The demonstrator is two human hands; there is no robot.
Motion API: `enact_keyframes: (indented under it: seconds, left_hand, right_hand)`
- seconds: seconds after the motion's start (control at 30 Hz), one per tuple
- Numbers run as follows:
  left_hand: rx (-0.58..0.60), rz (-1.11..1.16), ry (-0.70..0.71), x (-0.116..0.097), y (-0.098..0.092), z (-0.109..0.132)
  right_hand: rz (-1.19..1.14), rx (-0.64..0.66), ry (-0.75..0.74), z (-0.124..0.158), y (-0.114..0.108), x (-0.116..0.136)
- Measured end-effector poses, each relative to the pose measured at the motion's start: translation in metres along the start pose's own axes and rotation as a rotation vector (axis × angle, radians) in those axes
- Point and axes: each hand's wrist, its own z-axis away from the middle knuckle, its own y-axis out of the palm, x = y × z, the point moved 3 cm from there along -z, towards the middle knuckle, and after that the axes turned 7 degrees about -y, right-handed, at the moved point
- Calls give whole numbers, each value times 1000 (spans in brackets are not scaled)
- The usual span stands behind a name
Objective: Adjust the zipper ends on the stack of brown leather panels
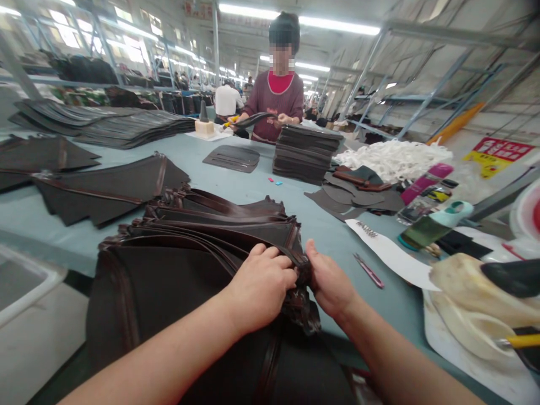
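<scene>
Work table (236,188) — a long grey-blue surface running from the near edge to the far end, kept flat and open so cut pieces can be laid out in batches. On its left lie fanned dark sheets (105,194); further off, larger spreads of the same material (126,126).

Fanned stack of dark brown leather panels (202,236) — near centre, each panel edged with a glossy brown trim and overlapped stepwise, probably so that every corner stays reachable without lifting the pile. The stack's right corners converge at the hands.

Co-worker (276,93) — standing at the far side, both hands on a dark strip; a squared pile of panels (306,153) sits just beside, within that person's reach.

White cord heap (392,157), loose brown offcuts (358,191) and bottles (426,222) — far right, set aside from the working area.

Left hand (259,284) — knuckles up, fingers curled over the gathered panel corners, pressing them down. Right hand (331,281) — just beside it, thumb raised, fingers closed on the same bunched trim from the right; the two hands pinch the corners between them, seemingly to keep the layers aligned.

Pink-handled tool (369,271) — lying on the table right of the hands, untouched, near a white paper strip (392,253).
</scene>
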Motion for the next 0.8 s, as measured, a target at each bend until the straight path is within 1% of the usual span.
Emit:
enact_keyframes:
  seconds: [0.13, 0.43, 0.57, 0.63, 0.7, 0.77, 0.8]
  left_hand:
    - [3, 2, 1, 0, 2, 1]
    - [-6, -12, -27, 4, 3, -2]
    - [14, -2, -76, 6, 7, -1]
    - [29, 76, -134, 7, 2, -1]
    - [31, 257, -210, 8, -9, -6]
    - [-1, 435, -285, 12, -25, -17]
    - [-24, 469, -311, 16, -32, -25]
  right_hand:
    - [-36, 87, -23, 5, 0, -3]
    - [17, 176, -99, 12, -6, -2]
    - [-33, 241, -101, 14, -10, -7]
    - [-22, 228, -114, 15, -11, -8]
    - [37, 191, -147, 15, -11, -6]
    - [115, 174, -177, 16, -9, -5]
    - [161, 173, -191, 18, -8, -4]
